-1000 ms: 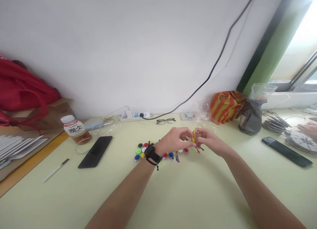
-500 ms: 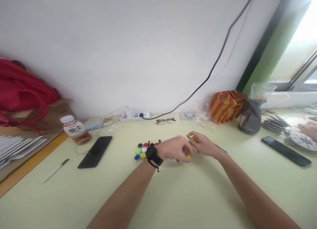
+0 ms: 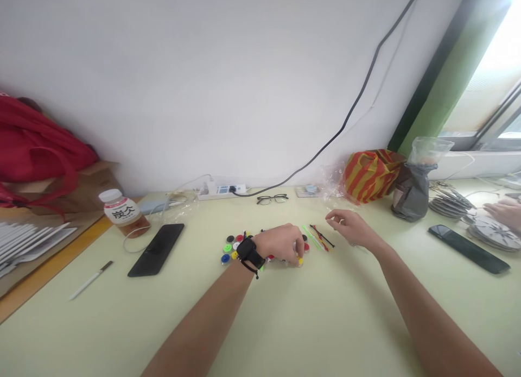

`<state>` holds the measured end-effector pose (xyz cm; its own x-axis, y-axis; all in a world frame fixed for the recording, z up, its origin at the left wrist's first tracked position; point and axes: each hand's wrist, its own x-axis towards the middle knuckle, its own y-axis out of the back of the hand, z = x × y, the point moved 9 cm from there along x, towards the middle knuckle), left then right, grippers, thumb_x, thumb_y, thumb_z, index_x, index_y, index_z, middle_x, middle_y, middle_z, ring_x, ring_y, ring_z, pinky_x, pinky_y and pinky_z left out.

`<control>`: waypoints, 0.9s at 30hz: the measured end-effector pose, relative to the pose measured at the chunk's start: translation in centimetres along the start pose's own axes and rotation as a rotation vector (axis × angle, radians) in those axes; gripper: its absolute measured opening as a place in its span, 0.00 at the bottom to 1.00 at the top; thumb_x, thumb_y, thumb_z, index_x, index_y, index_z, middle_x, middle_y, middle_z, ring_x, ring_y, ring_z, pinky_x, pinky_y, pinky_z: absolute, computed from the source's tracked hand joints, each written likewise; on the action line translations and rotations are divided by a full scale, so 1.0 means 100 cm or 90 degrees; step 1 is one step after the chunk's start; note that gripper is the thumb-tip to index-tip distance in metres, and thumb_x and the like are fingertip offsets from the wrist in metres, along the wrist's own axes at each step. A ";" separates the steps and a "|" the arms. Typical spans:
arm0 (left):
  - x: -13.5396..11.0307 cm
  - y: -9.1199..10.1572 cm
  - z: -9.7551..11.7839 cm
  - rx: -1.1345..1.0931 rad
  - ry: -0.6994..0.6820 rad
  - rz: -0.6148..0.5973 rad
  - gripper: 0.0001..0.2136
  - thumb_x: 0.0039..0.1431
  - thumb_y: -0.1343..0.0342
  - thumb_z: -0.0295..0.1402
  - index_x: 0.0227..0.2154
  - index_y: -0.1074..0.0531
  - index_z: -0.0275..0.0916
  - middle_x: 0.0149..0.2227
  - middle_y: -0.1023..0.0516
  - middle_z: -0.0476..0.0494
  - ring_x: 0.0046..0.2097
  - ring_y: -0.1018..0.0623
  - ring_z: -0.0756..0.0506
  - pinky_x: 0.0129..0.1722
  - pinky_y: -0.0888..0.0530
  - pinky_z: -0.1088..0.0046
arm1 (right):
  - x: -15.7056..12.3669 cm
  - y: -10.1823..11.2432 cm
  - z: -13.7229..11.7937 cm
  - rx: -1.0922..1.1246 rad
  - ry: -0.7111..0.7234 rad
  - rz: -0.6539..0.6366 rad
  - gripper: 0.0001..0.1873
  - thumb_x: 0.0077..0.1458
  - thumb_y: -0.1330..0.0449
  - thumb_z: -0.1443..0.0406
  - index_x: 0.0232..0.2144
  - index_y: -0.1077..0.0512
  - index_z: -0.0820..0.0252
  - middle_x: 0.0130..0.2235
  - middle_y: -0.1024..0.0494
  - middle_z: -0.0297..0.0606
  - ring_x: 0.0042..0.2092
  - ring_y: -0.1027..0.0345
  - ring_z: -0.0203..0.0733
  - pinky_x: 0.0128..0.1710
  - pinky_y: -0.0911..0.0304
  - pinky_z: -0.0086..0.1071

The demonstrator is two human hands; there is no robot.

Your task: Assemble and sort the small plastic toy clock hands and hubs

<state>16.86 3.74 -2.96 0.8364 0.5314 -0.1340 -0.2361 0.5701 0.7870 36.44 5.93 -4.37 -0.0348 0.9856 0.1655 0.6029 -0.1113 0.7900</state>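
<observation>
My left hand [image 3: 283,244], with a black watch on its wrist, is bent down over small round coloured pieces. Thumb and fingertips close on a small yellow round piece [image 3: 300,261] at the right end of the group. Black, red, green, white, yellow and blue pieces, among them a blue one [image 3: 225,259], lie left of the wrist; others are hidden under the hand. My right hand [image 3: 350,227] hovers to the right, fingers loosely bent and apart, with nothing visible in them. Between the hands lie thin coloured strips [image 3: 319,238] in green, white, red and black.
Eyeglasses [image 3: 272,199] and a power strip [image 3: 222,191] lie by the wall. A black phone [image 3: 157,250], a bottle [image 3: 123,214] and a pen [image 3: 91,280] are left. To the right are bags [image 3: 372,176], another phone [image 3: 468,249], grey discs [image 3: 496,231] and another person's hand [image 3: 504,213].
My right hand has let go of a yellow thing and moved right, away from my left hand, uncovering the strips. My left hand has lowered the yellow piece slightly leftward to the group.
</observation>
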 end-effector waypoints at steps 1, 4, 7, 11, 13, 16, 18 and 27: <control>0.001 0.001 0.000 -0.001 -0.005 0.004 0.05 0.41 0.32 0.28 0.26 0.17 0.39 0.36 0.16 0.45 0.33 0.21 0.45 0.31 0.28 0.72 | 0.001 0.005 0.006 -0.007 -0.004 0.005 0.13 0.60 0.44 0.56 0.38 0.23 0.55 0.34 0.20 0.37 0.33 0.28 0.43 0.37 0.35 0.36; 0.003 0.002 -0.002 0.009 -0.021 0.014 0.08 0.42 0.32 0.30 0.29 0.17 0.40 0.37 0.17 0.46 0.36 0.20 0.44 0.33 0.27 0.72 | 0.000 0.019 0.026 -0.080 -0.035 0.023 0.12 0.58 0.42 0.55 0.34 0.23 0.55 0.33 0.19 0.38 0.33 0.28 0.44 0.35 0.36 0.36; 0.005 0.004 -0.006 0.032 -0.033 0.028 0.12 0.43 0.30 0.33 0.35 0.17 0.42 0.39 0.18 0.46 0.40 0.20 0.42 0.34 0.27 0.72 | -0.003 0.026 0.050 -0.153 -0.086 -0.002 0.14 0.53 0.37 0.51 0.29 0.24 0.55 0.34 0.18 0.40 0.35 0.27 0.47 0.34 0.37 0.36; 0.002 0.016 -0.016 0.092 -0.032 0.090 0.11 0.54 0.37 0.39 0.39 0.19 0.43 0.43 0.18 0.45 0.47 0.21 0.41 0.43 0.26 0.69 | -0.008 0.012 0.071 -0.153 -0.090 -0.129 0.13 0.49 0.33 0.53 0.27 0.25 0.56 0.34 0.18 0.40 0.36 0.26 0.47 0.34 0.37 0.34; 0.000 0.023 -0.024 0.127 -0.010 0.133 0.11 0.61 0.43 0.38 0.43 0.20 0.42 0.48 0.19 0.43 0.52 0.23 0.39 0.49 0.27 0.66 | -0.008 0.006 0.075 -0.141 -0.083 -0.158 0.09 0.51 0.35 0.57 0.27 0.25 0.56 0.32 0.19 0.38 0.35 0.27 0.45 0.34 0.38 0.32; -0.002 0.028 -0.035 0.153 0.020 0.163 0.15 0.66 0.49 0.37 0.48 0.22 0.40 0.53 0.21 0.39 0.59 0.27 0.37 0.56 0.30 0.63 | -0.004 0.004 0.075 -0.142 -0.089 -0.144 0.08 0.55 0.39 0.59 0.28 0.25 0.56 0.30 0.20 0.38 0.32 0.28 0.43 0.32 0.39 0.31; -0.002 0.025 -0.036 0.153 0.020 0.156 0.17 0.67 0.48 0.41 0.50 0.23 0.39 0.54 0.21 0.37 0.60 0.28 0.36 0.57 0.30 0.62 | -0.002 0.003 0.071 -0.144 -0.090 -0.134 0.08 0.57 0.41 0.60 0.29 0.25 0.56 0.29 0.21 0.37 0.31 0.28 0.42 0.31 0.40 0.31; -0.001 0.022 -0.032 0.217 0.045 0.155 0.25 0.56 0.42 0.59 0.37 0.18 0.41 0.41 0.16 0.37 0.50 0.23 0.34 0.49 0.29 0.62 | 0.000 0.005 0.054 -0.136 -0.085 -0.076 0.09 0.59 0.43 0.61 0.29 0.28 0.56 0.27 0.22 0.36 0.28 0.30 0.39 0.28 0.45 0.30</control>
<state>14.70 6.97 -3.20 0.7379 0.6732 0.0486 -0.2356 0.1895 0.9532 41.07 6.55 -7.19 0.0176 0.9998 -0.0048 0.4187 -0.0030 0.9081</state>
